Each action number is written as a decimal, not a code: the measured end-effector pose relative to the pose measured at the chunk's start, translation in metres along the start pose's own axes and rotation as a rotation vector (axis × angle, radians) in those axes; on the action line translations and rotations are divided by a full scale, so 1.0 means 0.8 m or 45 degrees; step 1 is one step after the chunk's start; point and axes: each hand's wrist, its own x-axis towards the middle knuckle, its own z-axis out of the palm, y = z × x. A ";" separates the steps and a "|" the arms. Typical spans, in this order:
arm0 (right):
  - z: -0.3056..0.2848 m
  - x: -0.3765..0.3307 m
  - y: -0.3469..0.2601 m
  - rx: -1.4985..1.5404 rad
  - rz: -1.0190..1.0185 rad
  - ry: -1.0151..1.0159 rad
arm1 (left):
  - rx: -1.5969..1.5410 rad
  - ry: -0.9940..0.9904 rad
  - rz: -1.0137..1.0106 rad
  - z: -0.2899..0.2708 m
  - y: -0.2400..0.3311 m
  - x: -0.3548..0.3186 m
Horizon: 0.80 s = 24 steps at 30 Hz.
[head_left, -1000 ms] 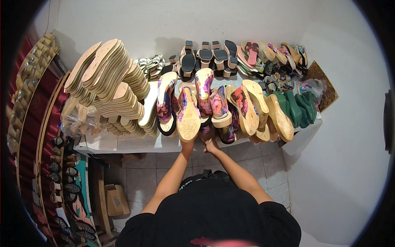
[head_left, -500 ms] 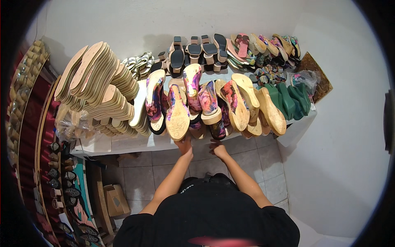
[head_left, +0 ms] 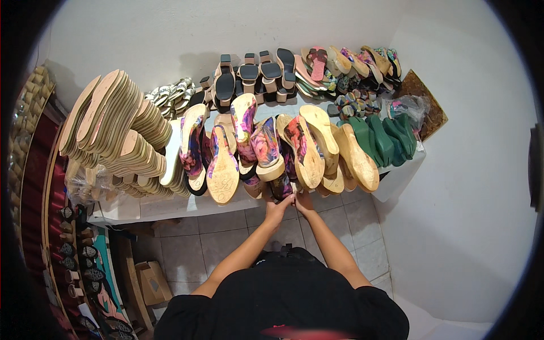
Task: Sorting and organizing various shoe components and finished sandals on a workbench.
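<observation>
At the table's front edge my left hand is closed on the low end of a dark floral sandal. Close beside it, my right hand also grips that sandal; its fingertips are partly hidden. Above the hands a floral sandal with a thick pale sole covers part of the held one. To the left, a floral sandal shows its tan sole. On the right are another floral sandal and a bare tan wedge sole.
Tall stacks of pale insoles fill the table's left end. Black-soled heeled sandals line the back, with green shoe forms at right. A shoe rack and a cardboard box stand at lower left.
My left hand has moved right, from under the tan-soled sandal to the dark floral one. My right hand has closed in beside it. The whole view has shifted slightly.
</observation>
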 end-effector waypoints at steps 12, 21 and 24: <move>0.007 0.014 0.014 0.191 -0.136 -0.044 | -0.262 -0.021 0.053 0.017 0.002 0.027; 0.011 0.040 0.037 0.535 -0.031 -0.153 | -0.262 0.048 0.124 0.021 0.021 0.029; 0.019 0.038 0.036 0.637 -0.053 -0.062 | -0.259 0.085 0.157 0.020 0.023 0.028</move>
